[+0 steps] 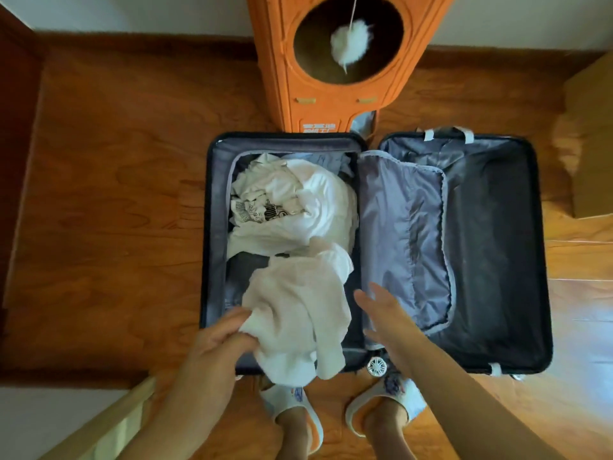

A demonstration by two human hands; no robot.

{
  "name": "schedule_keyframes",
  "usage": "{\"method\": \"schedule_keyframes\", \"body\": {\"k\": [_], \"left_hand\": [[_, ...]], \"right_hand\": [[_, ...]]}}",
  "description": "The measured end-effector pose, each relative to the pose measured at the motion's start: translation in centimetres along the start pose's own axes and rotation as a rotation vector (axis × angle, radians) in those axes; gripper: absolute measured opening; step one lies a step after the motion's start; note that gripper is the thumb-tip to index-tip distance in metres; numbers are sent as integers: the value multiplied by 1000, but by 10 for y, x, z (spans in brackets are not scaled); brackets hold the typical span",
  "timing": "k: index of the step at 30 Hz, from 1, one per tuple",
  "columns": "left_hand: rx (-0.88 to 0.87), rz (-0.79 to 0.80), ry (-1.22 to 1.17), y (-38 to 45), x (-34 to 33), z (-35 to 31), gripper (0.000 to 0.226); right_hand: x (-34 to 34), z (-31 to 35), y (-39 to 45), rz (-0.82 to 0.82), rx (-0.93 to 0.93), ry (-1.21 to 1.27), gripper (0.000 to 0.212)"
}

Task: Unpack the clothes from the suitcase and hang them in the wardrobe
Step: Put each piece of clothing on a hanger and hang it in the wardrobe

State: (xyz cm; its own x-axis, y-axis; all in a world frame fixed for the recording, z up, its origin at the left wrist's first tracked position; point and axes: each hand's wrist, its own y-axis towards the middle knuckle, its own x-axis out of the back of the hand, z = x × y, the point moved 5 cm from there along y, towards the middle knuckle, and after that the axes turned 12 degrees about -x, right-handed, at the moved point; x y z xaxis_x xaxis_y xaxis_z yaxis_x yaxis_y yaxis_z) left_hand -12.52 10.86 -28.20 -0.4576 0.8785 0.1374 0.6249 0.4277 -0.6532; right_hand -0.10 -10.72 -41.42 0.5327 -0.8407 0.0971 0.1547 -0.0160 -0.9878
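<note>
A dark suitcase (pixel 540 247) lies open flat on the wooden floor. Its left half holds a heap of white clothes (pixel 298 200), one with a black print. My left hand (pixel 219 340) grips a cream-white garment (pixel 298 313) at the near end of that half, and the cloth hangs over the suitcase's front rim. My right hand (pixel 381 313) hovers open beside the garment, over the grey zip divider (pixel 404 234). The right half looks empty under its dark lining. No wardrobe is in view.
An orange cat house (pixel 335 104) with a round hole and a white fluffy toy stands just behind the suitcase. A cardboard box (pixel 590 151) sits at the right edge. A pale wooden rail (pixel 109 423) crosses the lower left. My slippered feet (pixel 335 416) touch the suitcase's front edge.
</note>
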Motion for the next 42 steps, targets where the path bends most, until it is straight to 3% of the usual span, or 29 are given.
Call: {"method": "schedule_keyframes", "body": {"k": [3,5,7,8,10,12,14,18,19,21,23,25,28,33,35,37,39,40,42], "left_hand": [[0,-22,-78,-38,20,-50,46],[25,-38,-134,-72,32,-87,31],[3,-32,-140,-116,46,-123,39],[-36,-21,-112,-139,54,-142,32],[-110,-8,23,-186,74,-173,43],[-184,-48,187,-234,89,-191,39],[-211,-31,318,-278,82,-197,30],[-268,139,444,-350,17,-204,18],[-303,102,447,-363,9,-212,19],[-403,-186,321,-386,14,-234,33],[-498,-466,169,-413,26,-262,74],[-627,-453,161,-425,24,-298,107],[-715,-269,178,-434,3,-344,124],[-871,-1,237,-442,-64,-387,131],[-940,90,180,-444,-97,-399,124],[-995,144,197,-446,-123,-408,89],[-1047,47,222,-452,-136,-418,38],[-1051,-67,163,-459,-135,-424,23],[-1049,-300,-77,-476,-117,-441,19]], "right_hand": [[-36,1,-38,289,-220,198,83],[-61,-3,-86,483,-297,153,71],[-70,1,-136,491,-247,104,57],[-64,9,-160,432,-165,106,57],[-37,41,-224,236,77,95,69],[-6,87,-306,176,323,136,48],[15,131,-397,310,533,155,27],[25,158,-580,564,842,-141,31],[31,152,-617,599,908,-213,29],[47,138,-683,657,994,-297,28],[69,124,-744,709,1081,-335,35],[91,116,-792,710,1178,-384,41],[118,109,-850,642,1313,-432,35],[166,105,-906,527,1452,-387,19],[183,100,-914,437,1493,-395,20],[200,94,-920,306,1540,-367,24],[225,92,-925,103,1594,-305,24],[242,95,-927,-77,1625,-274,23],[287,105,-929,-573,1651,-242,22]]}}
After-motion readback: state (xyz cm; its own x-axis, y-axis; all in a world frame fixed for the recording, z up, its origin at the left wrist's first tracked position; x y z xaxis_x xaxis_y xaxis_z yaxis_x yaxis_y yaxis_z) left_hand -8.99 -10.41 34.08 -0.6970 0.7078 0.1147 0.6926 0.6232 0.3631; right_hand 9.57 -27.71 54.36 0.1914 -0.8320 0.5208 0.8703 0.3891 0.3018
